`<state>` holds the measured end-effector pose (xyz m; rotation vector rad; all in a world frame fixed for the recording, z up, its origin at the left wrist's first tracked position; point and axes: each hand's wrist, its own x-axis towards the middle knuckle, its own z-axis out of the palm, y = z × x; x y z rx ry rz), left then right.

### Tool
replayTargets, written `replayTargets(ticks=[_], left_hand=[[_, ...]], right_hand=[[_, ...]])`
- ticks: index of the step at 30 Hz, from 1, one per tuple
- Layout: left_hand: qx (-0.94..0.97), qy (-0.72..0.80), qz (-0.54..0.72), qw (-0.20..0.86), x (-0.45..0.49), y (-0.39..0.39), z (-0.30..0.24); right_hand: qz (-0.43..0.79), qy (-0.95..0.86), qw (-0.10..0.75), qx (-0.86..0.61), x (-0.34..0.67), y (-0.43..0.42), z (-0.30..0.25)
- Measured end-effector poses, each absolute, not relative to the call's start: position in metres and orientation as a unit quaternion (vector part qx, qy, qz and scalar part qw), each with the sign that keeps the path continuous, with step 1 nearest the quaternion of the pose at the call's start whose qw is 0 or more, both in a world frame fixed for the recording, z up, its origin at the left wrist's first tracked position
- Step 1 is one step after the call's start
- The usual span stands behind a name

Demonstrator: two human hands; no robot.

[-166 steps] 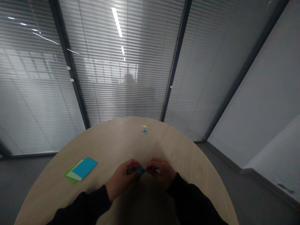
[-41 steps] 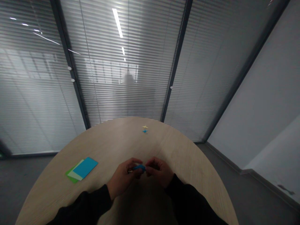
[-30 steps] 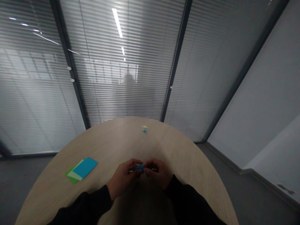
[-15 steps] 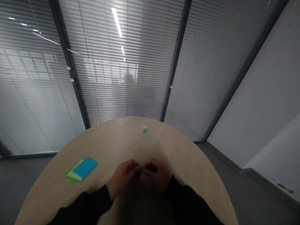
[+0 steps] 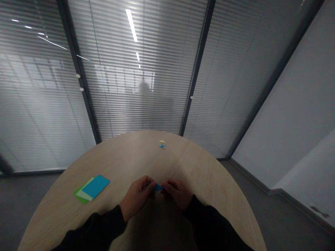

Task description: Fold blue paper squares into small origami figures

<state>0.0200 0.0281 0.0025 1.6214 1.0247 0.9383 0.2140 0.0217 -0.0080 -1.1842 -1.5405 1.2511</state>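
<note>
A small piece of folded blue paper is pinched between my two hands, near the table's front edge. My left hand grips its left end with the fingers, and my right hand holds its right end. Part of the paper is hidden by my fingers. To the left of my hands lies a stack of paper sheets: a cyan sheet on a pale sheet and a green sheet. Far ahead stand a tiny yellow paper figure and a tiny blue paper figure.
All of this is on a round light wood table. Behind its far edge stand glass partitions with slatted blinds. A grey wall runs along the right, and a grey floor surrounds the table.
The blue paper, hidden in my fingers half a second ago, shows again between my hands. My hands have moved slightly apart. The sheets and tiny figures have stayed put.
</note>
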Motion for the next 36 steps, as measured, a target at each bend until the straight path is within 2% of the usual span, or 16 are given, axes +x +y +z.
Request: replayTargets(ticks=[3,9,15,21,27,36], left_hand=[[0.661,0.428,0.383,0.483,0.0209,0.0266,0.0083],[0.652,0.424,0.365,0.511,0.0216,0.0261,0.0103],[0.667,0.399,0.365,0.513,0.0191,0.0279,0.0090],[0.676,0.361,0.354,0.536,0.0170,0.0277,0.0085],[0.705,0.389,0.345,0.483,0.0189,0.0242,0.0127],[0.627,0.378,0.369,0.573,0.0193,0.0285,0.0076]], right_hand=[[0.479,-0.629,0.386,-0.476,0.2152,0.0198,-0.0101],[0.424,-0.657,0.420,-0.461,0.2160,0.0193,-0.0126],[0.479,-0.616,0.417,-0.465,0.2164,0.0217,-0.0163],[0.464,-0.618,0.413,-0.482,0.2180,0.0204,-0.0139],[0.434,-0.639,0.394,-0.499,0.2197,0.0217,-0.0135],[0.502,-0.602,0.406,-0.470,0.2214,0.0230,-0.0087]])
